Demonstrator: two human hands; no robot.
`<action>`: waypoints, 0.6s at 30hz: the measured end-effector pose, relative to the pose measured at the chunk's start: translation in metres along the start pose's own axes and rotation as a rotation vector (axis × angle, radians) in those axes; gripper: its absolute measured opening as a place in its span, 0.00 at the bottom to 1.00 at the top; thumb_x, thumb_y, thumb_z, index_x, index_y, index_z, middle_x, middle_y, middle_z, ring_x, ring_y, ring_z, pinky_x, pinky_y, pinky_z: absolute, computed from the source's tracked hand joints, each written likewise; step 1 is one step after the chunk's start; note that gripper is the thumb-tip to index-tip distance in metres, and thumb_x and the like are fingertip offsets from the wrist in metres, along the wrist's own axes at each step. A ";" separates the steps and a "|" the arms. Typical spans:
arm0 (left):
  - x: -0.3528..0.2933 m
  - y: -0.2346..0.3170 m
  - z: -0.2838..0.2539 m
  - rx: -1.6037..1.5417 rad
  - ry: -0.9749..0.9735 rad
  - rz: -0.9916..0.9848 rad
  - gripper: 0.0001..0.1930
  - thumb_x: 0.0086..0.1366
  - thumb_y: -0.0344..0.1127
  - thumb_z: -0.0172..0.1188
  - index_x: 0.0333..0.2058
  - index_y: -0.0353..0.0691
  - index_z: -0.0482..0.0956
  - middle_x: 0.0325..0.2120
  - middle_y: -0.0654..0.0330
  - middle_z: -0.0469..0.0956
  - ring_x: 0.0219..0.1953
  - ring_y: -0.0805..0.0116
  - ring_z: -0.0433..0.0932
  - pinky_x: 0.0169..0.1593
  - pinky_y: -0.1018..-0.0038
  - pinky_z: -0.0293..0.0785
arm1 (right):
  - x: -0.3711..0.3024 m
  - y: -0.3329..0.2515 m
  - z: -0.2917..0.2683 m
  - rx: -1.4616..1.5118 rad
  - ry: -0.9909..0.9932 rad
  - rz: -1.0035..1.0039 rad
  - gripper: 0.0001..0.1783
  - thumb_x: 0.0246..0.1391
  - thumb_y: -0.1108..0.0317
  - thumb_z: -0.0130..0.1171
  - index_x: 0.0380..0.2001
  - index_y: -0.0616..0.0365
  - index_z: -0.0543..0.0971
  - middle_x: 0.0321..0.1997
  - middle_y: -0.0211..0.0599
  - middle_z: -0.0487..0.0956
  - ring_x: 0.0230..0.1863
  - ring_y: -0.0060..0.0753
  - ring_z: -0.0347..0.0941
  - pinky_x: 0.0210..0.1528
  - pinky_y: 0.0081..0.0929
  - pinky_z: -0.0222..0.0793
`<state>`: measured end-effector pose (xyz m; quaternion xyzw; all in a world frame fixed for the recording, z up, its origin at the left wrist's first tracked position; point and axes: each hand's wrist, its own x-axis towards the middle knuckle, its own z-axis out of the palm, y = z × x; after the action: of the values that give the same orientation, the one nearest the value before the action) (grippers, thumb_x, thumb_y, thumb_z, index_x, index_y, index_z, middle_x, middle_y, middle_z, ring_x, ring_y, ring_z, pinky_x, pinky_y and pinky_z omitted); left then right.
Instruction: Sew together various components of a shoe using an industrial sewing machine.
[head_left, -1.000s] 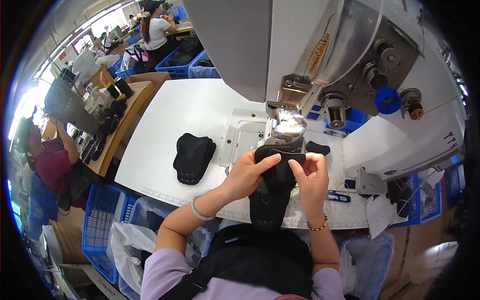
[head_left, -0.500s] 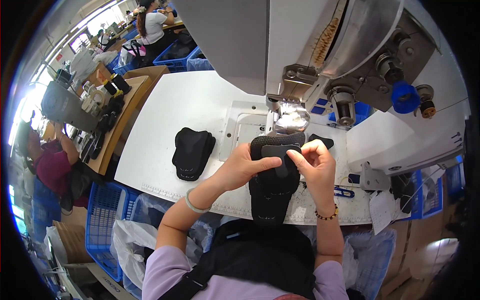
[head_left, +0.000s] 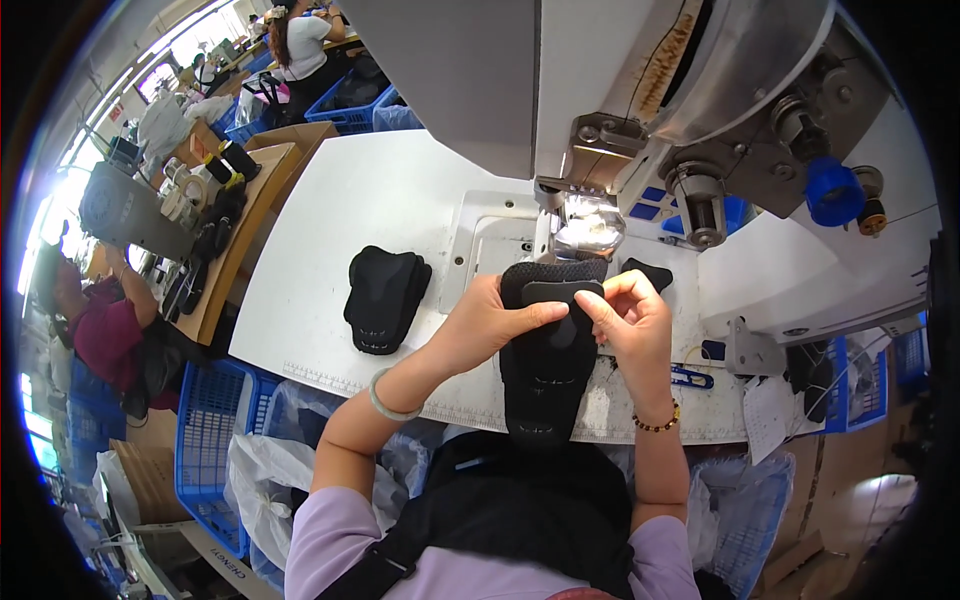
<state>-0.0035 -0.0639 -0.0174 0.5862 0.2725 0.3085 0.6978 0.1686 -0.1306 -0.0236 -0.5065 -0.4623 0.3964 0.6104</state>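
Both my hands are at a black padded piece [head_left: 552, 345], shaped like a shoe tongue, over the table's near edge in front of the sewing machine [head_left: 577, 130]. A smooth black patch [head_left: 558, 291] lies across its upper part. My left hand [head_left: 487, 325] grips the left side, thumb on top and fingers mostly hidden behind. At the patch's right end my right hand [head_left: 637, 318] pinches with thumb and forefinger. More such black pieces [head_left: 540, 420] lie beneath, their lower ends showing. A stack of similar pieces [head_left: 385, 300] sits to the left.
Beyond my hands is the lit needle area [head_left: 588, 225]. Another black piece [head_left: 648, 272] and blue thread snips [head_left: 692, 376] lie to the right. Blue baskets [head_left: 215, 450] with plastic bags flank me below the table [head_left: 300, 270]. Co-workers sit at the left and far back.
The view has shifted slightly. My hands keep hold of the padded piece, with the right thumb and forefinger moved a little along the patch's upper edge.
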 end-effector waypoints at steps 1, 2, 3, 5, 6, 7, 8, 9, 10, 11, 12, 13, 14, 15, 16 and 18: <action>0.000 0.002 0.001 0.028 0.008 0.002 0.12 0.58 0.35 0.63 0.37 0.33 0.78 0.29 0.65 0.79 0.31 0.80 0.74 0.35 0.82 0.72 | 0.000 0.000 -0.001 0.013 0.001 -0.004 0.11 0.49 0.71 0.64 0.27 0.57 0.70 0.21 0.23 0.72 0.20 0.09 0.64 0.21 0.09 0.61; -0.001 0.004 0.002 0.056 0.015 0.004 0.12 0.58 0.35 0.63 0.37 0.33 0.78 0.29 0.64 0.79 0.31 0.80 0.74 0.35 0.82 0.72 | -0.001 0.000 -0.001 0.025 0.002 -0.007 0.12 0.49 0.71 0.64 0.29 0.57 0.69 0.22 0.23 0.71 0.20 0.09 0.64 0.21 0.08 0.60; -0.001 0.005 0.003 0.053 0.016 0.000 0.12 0.58 0.35 0.63 0.37 0.33 0.78 0.29 0.64 0.79 0.31 0.80 0.74 0.35 0.82 0.72 | 0.000 0.000 0.002 0.060 0.053 -0.060 0.13 0.50 0.73 0.63 0.31 0.57 0.67 0.23 0.24 0.70 0.19 0.10 0.63 0.20 0.08 0.60; -0.002 0.006 0.005 0.004 0.038 0.004 0.12 0.58 0.34 0.63 0.37 0.31 0.78 0.29 0.64 0.79 0.30 0.80 0.75 0.34 0.82 0.72 | -0.004 0.009 -0.003 0.067 0.164 -0.231 0.13 0.50 0.76 0.62 0.35 0.58 0.67 0.28 0.26 0.68 0.23 0.12 0.63 0.22 0.12 0.61; -0.004 0.007 0.006 0.001 0.039 0.003 0.12 0.58 0.34 0.63 0.37 0.31 0.78 0.29 0.64 0.79 0.30 0.80 0.75 0.34 0.82 0.72 | -0.007 0.020 -0.008 0.011 0.260 -0.338 0.13 0.50 0.76 0.61 0.35 0.59 0.67 0.30 0.27 0.68 0.24 0.13 0.63 0.23 0.14 0.62; -0.005 0.007 0.006 -0.012 0.055 0.023 0.12 0.58 0.34 0.62 0.37 0.30 0.77 0.29 0.63 0.79 0.30 0.79 0.75 0.34 0.82 0.73 | -0.008 0.028 -0.014 -0.282 0.375 -0.582 0.13 0.47 0.76 0.63 0.35 0.54 0.73 0.33 0.27 0.67 0.27 0.17 0.63 0.25 0.17 0.61; -0.006 0.008 0.007 -0.025 0.071 0.043 0.12 0.59 0.33 0.62 0.37 0.30 0.77 0.29 0.63 0.78 0.30 0.79 0.75 0.34 0.81 0.73 | -0.011 0.032 -0.021 -0.282 0.371 -0.586 0.13 0.47 0.76 0.63 0.35 0.54 0.73 0.33 0.27 0.67 0.27 0.17 0.63 0.25 0.17 0.61; -0.008 0.009 0.010 -0.024 0.074 0.047 0.12 0.59 0.33 0.62 0.37 0.30 0.77 0.29 0.63 0.78 0.30 0.79 0.75 0.34 0.81 0.73 | -0.015 0.034 -0.026 -0.654 0.303 -0.818 0.14 0.44 0.75 0.65 0.34 0.48 0.76 0.34 0.26 0.66 0.27 0.20 0.63 0.25 0.18 0.61; -0.009 0.010 0.012 -0.072 0.087 0.046 0.11 0.59 0.32 0.61 0.37 0.30 0.77 0.29 0.63 0.79 0.30 0.79 0.76 0.35 0.81 0.73 | -0.018 0.032 -0.027 -1.033 0.230 -1.039 0.15 0.40 0.75 0.67 0.33 0.42 0.79 0.35 0.26 0.66 0.27 0.22 0.63 0.26 0.20 0.61; -0.011 0.010 0.015 -0.119 0.100 0.044 0.11 0.59 0.32 0.60 0.37 0.29 0.77 0.30 0.62 0.79 0.31 0.78 0.76 0.35 0.81 0.74 | -0.020 0.031 -0.024 -1.052 0.148 -1.075 0.22 0.33 0.73 0.69 0.33 0.30 0.82 0.34 0.24 0.65 0.30 0.26 0.63 0.28 0.21 0.60; -0.014 0.010 0.018 -0.113 0.096 0.048 0.11 0.59 0.32 0.60 0.37 0.29 0.77 0.30 0.62 0.79 0.31 0.78 0.76 0.35 0.81 0.74 | -0.023 0.029 -0.018 -0.906 0.115 -1.095 0.22 0.34 0.73 0.67 0.35 0.33 0.82 0.33 0.23 0.65 0.32 0.24 0.63 0.29 0.21 0.59; -0.016 0.010 0.019 -0.160 0.137 0.079 0.11 0.60 0.31 0.60 0.37 0.30 0.77 0.31 0.61 0.78 0.31 0.77 0.76 0.36 0.80 0.74 | -0.021 0.025 -0.017 -0.973 0.103 -1.185 0.22 0.33 0.72 0.66 0.36 0.34 0.81 0.34 0.22 0.65 0.32 0.23 0.63 0.31 0.21 0.58; -0.017 0.010 0.021 -0.206 0.179 0.108 0.11 0.60 0.31 0.60 0.38 0.30 0.76 0.31 0.61 0.78 0.32 0.77 0.76 0.36 0.80 0.74 | -0.018 0.022 -0.015 -1.040 0.091 -1.273 0.23 0.33 0.71 0.65 0.38 0.36 0.81 0.34 0.22 0.65 0.33 0.22 0.63 0.32 0.21 0.58; -0.019 0.010 0.021 -0.272 0.227 0.092 0.11 0.59 0.30 0.60 0.38 0.30 0.76 0.33 0.59 0.78 0.33 0.75 0.77 0.37 0.79 0.75 | -0.015 0.016 -0.013 -1.037 0.099 -1.275 0.23 0.33 0.71 0.65 0.38 0.36 0.81 0.34 0.22 0.65 0.33 0.22 0.63 0.32 0.21 0.58; -0.017 0.010 0.017 -0.264 0.225 0.096 0.11 0.59 0.30 0.60 0.38 0.30 0.76 0.33 0.59 0.78 0.33 0.75 0.77 0.37 0.79 0.75 | -0.008 0.008 -0.011 -1.025 0.010 -1.242 0.23 0.31 0.68 0.66 0.38 0.39 0.81 0.33 0.22 0.66 0.32 0.23 0.63 0.33 0.22 0.57; -0.014 0.007 0.005 -0.332 0.313 0.053 0.11 0.58 0.30 0.61 0.39 0.31 0.75 0.33 0.59 0.78 0.34 0.73 0.77 0.38 0.78 0.75 | 0.004 0.001 -0.006 -1.005 -0.074 -1.206 0.23 0.30 0.64 0.66 0.38 0.42 0.82 0.31 0.23 0.66 0.31 0.24 0.63 0.33 0.24 0.57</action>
<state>-0.0100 -0.0771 -0.0097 0.4153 0.3077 0.4545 0.7254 0.1750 -0.1285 -0.0244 -0.3702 -0.8013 -0.2434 0.4020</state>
